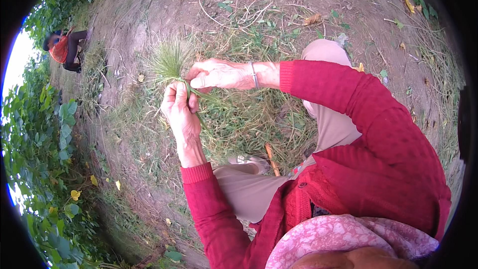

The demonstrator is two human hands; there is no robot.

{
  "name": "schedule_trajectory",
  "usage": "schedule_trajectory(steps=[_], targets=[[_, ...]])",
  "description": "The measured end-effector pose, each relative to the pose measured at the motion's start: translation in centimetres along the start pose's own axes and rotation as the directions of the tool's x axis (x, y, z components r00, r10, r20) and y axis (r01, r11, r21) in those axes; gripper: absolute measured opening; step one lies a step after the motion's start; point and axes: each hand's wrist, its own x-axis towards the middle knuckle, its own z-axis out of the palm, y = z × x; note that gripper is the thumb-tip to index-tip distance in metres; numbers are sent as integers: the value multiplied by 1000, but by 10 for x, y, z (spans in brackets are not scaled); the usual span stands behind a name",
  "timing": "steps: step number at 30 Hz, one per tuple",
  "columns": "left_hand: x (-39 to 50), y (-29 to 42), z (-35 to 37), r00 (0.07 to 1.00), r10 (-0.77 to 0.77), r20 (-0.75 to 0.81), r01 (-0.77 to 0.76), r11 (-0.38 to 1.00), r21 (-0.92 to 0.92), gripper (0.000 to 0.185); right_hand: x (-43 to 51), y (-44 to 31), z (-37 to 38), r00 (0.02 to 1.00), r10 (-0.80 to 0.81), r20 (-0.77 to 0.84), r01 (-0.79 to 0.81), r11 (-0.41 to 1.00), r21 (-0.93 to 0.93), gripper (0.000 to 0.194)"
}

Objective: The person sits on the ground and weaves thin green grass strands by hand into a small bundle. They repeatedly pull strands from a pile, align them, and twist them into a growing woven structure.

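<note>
A small bunch of green grass (170, 59) with fine, feathery heads is held between both hands, its heads fanned out to the picture's upper left. My left hand (182, 108) pinches the stems just below the heads, and some strands loop around them there. My right hand (218, 74), with a metal bangle at the wrist, touches the bunch from the other side; its fingertips are partly hidden behind the thumb and stems. The long stem ends hang past my left fingers over a pile of loose cut grass (257, 119) on the ground.
An orange stick or handle (272, 159) lies in the grass near my foot. My bent knees flank the pile. Twigs and dry stalks (257, 16) litter the bare soil. Leafy green plants (41, 149) line the picture's left side, where another person (65, 48) crouches some way off.
</note>
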Motion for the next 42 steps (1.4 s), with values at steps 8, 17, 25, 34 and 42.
schedule_trajectory(steps=[8, 17, 25, 34, 42], targets=[[0, -22, 16, 998, 34, -54, -19, 966, 257, 12, -9, 0, -6, 998, 62, -7, -62, 976, -210, 44], [0, -12, 16, 986, -124, 114, 111, 987, 115, 12, -16, 2, -10, 1000, -10, -6, 10, 1000, 7, 32], [-5, 7, 7, 949, -187, 253, 201, 979, -29, 5, -22, -3, -10, 995, 97, -35, -78, 927, 367, 31], [-7, 1, 5, 987, -74, 145, 66, 996, 61, 4, -12, 1, -6, 993, 105, -48, -88, 956, 281, 20], [-9, -3, 12, 997, 26, 67, -45, 954, 295, 11, -14, -2, -6, 989, 98, -114, -76, 979, 187, 12]])
